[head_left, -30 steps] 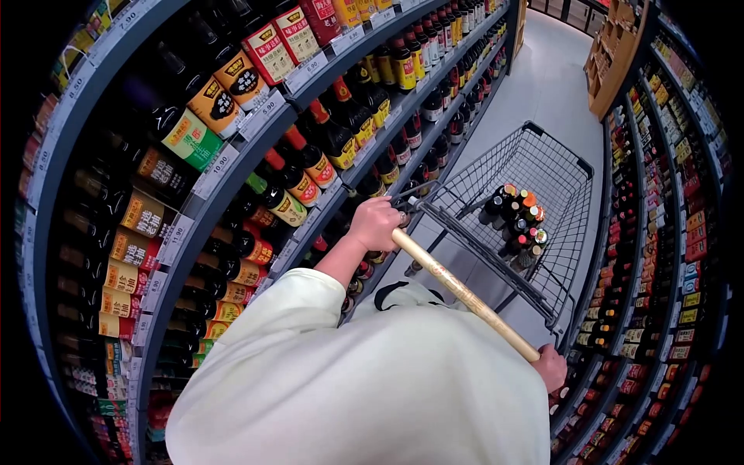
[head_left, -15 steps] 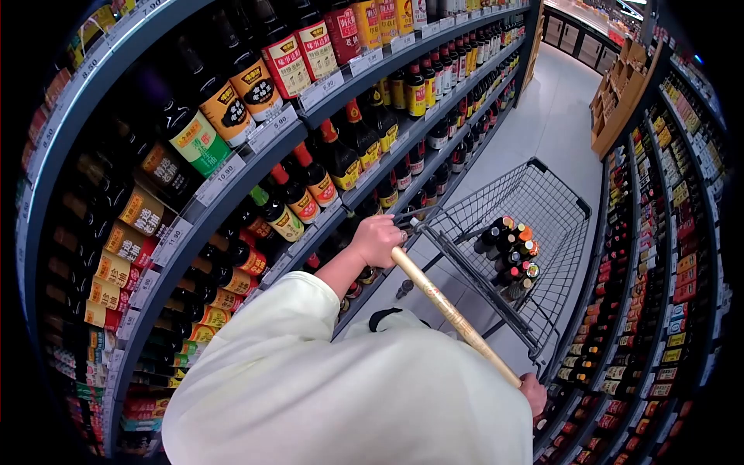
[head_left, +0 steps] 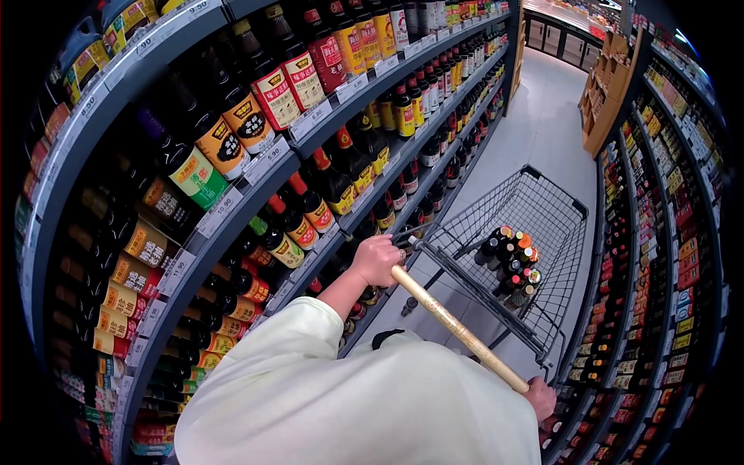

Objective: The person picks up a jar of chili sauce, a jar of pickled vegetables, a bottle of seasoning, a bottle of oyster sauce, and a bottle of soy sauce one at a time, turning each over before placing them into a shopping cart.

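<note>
My left hand point(head_left: 377, 260) is closed around the left end of the wooden cart handle point(head_left: 457, 328). My right hand point(head_left: 541, 397) grips the handle's right end, partly hidden behind my pale sleeve. The wire shopping cart point(head_left: 535, 209) stands in front of me in the aisle. Several dark bottles with coloured caps point(head_left: 513, 260) stand grouped in its basket.
Shelves of dark sauce bottles point(head_left: 271, 101) with price tags run along the left, close to the cart. More stocked shelves point(head_left: 659, 232) line the right. The light floor of the aisle point(head_left: 542, 108) stretches ahead, with a wooden display stand point(head_left: 608, 85) at the far right.
The cart and my hands have shifted slightly along the aisle past the left shelves. Both hands stay on the handle.
</note>
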Motion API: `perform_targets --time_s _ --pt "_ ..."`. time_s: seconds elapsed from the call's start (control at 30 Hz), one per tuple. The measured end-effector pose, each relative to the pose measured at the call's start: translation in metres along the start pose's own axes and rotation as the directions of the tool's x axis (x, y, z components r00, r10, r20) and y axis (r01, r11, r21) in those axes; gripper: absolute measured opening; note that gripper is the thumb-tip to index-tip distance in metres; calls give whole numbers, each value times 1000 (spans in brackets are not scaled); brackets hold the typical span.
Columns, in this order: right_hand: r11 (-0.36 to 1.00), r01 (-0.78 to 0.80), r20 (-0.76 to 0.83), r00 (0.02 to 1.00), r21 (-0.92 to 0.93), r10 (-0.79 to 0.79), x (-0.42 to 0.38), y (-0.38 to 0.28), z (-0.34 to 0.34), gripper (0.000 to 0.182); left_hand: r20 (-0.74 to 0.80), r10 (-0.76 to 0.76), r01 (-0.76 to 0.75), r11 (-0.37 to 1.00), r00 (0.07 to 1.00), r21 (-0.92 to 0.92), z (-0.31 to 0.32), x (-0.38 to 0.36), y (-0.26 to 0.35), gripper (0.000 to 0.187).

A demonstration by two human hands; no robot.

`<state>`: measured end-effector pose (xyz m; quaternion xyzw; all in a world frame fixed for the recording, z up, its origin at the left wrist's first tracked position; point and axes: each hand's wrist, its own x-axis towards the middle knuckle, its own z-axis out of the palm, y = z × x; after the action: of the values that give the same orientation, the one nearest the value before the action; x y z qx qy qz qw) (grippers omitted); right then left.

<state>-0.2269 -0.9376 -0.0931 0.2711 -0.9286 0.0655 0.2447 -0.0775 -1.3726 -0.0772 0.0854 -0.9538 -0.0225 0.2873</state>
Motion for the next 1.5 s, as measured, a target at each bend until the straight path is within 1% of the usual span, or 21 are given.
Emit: perform_targets --time_s 0.23,0.3,0.4,0.53,0.6,0.67,0.73,0.77,0.87,0.93,0.97,1.03,1.07,1.13,1.17,1.23,1.33,1.37,1.43,1.47,1.5 --pt "1000 -28 -12 1000 11 29 2 -5 -6 17 2 8 -8 1000 1000 8 -1 -1 -1 18" --pt "1000 1 -19 1000 25 0 -1 -1 -3 17 -14 23 -23 1000 1000 12 0 -1 -1 17" --pt "999 -22 -3 1000 44 22 -1 -2 -3 17 -18 1 -1 1000 1000 -12 -1 -1 1 15" --pt "999 22 3 1000 37 -23 -1 3 -2 17 -36 6 -6 1000 999 -5 2 -4 -2 17" --pt "998 36 40 998 44 -38 0 3 -3 17 -35 -4 3 1000 999 -6 1 -4 -2 18" --pt "998 68 44 997 4 -68 1 4 -5 17 -31 -16 16 1000 999 -8 0 -4 -2 19" --pt "997 71 48 996 25 -73 0 7 -2 17 -37 30 -30 1000 999 1 1 -4 -3 17" --pt "996 88 51 995 23 -89 1 6 -3 17 -21 15 -15 1000 1000 9 3 -5 -4 21" --pt "996 92 34 995 -8 -92 3 5 -5 16 3 0 0 1000 1000 7 4 -7 -4 20" --pt "998 58 105 993 -1 -57 0 9 -2 17 0 -6 6 1000 1000 -3 3 -5 -4 19" --pt "996 84 107 991 6 -84 1 13 -3 17 0 -4 4 1000 1000 -12 3 -7 -5 18" --pt "993 75 328 939 89 -101 5 24 -3 23 -22 1 -1 1000 1000 -31 4 -8 -6 19" --pt "989 106 325 936 101 -134 -4 44 12 23 -29 9 -10 999 1000 -36 3 -8 -6 19" --pt "981 99 500 849 165 -170 -17 84 53 34 -91 27 -30 999 996 -27 5 -9 -7 20" --pt "974 133 494 844 182 -207 -8 80 47 34 -58 21 -22 1000 998 -17 9 -10 -9 21" --pt "951 67 638 727 303 -255 10 64 14 45 -97 15 -17 1000 995 -14 12 -11 -9 21" --pt "944 157 619 722 289 -310 10 71 17 41 -61 -8 7 1000 998 -16 8 -13 -9 19" --pt "996 52 649 756 75 -88 -7 67 29 42 -24 -10 10 1000 1000 -26 7 -11 -8 19" --pt "996 58 524 848 60 -81 14 23 -22 40 -23 -6 5 1000 1000 -14 4 -9 -8 17" --pt "998 -56 537 842 -12 54 21 20 -12 39 1 4 -4 1000 1000 -19 2 -9 -8 17" --pt "999 -33 448 894 9 25 10 22 -7 34 -37 18 -18 1000 999 3 3 -8 -8 16"
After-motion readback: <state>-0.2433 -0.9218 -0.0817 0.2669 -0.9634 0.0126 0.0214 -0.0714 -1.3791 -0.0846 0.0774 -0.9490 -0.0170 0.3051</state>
